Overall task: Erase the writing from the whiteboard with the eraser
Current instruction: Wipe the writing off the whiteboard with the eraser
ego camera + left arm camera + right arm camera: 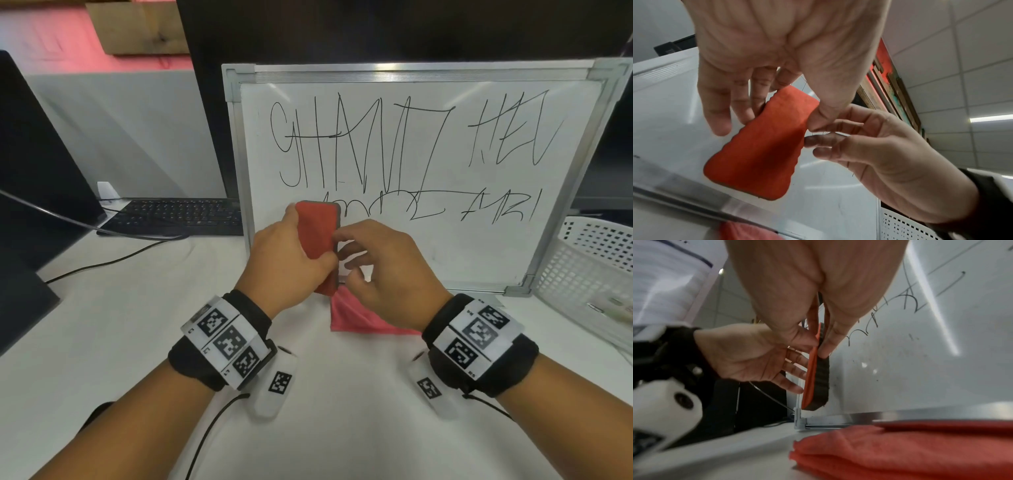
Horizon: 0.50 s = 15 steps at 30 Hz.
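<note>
1. Two lines of black marker writing [407, 150] cover the upper and middle parts of the white, aluminium-framed whiteboard [579, 219], which stands propped upright at the back of the white table [102, 342]. No stroke looks wiped, so I judge the erasing not yet begun; all of it is left.
2. The flat rectangular eraser, orange-red on its back with a dark felt face [317, 240], is off the table, in front of the board's lower left part, roughly upright. In the right wrist view its dark felt side faces the board, but I cannot tell whether it touches.
3. The left hand [287, 260] holds the eraser, thumb on one long edge and fingers behind the other.
4. The right hand [380, 270] pinches the eraser's near edge between thumb and fingertips [824, 345]. With both hands on it, this looks like a grip adjustment or a pass from hand to hand.
5. A folded red cloth [359, 318] lies on the table just below the hands, beside the board's bottom frame.
6. One container shows: a white perforated plastic basket [589, 270] right of the board; something pale lies inside, too indistinct to name.
</note>
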Each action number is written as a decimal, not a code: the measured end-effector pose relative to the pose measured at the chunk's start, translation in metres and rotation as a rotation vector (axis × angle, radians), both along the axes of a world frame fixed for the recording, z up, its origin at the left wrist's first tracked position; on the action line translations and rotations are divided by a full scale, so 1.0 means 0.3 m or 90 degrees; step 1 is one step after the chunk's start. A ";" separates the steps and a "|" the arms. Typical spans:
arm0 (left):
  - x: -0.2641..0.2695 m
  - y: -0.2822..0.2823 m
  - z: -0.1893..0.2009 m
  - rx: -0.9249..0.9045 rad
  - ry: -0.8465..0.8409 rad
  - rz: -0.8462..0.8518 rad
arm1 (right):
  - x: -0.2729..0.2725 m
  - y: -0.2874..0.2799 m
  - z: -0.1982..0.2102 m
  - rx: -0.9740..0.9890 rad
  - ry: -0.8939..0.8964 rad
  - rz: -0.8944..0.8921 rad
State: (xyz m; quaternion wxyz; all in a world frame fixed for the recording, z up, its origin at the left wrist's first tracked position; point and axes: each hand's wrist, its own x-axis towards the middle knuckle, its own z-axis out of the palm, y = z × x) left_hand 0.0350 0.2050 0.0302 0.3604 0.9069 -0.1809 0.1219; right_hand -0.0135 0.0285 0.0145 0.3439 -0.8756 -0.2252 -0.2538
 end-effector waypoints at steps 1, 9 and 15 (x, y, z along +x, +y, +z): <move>0.004 0.002 -0.011 0.021 -0.002 -0.001 | -0.003 -0.006 -0.001 0.019 0.014 0.004; 0.010 -0.002 -0.046 0.083 0.004 0.023 | -0.016 -0.030 -0.003 -0.062 0.034 0.034; -0.006 0.011 -0.027 0.155 -0.022 0.068 | -0.013 -0.114 -0.011 -0.367 0.146 -0.073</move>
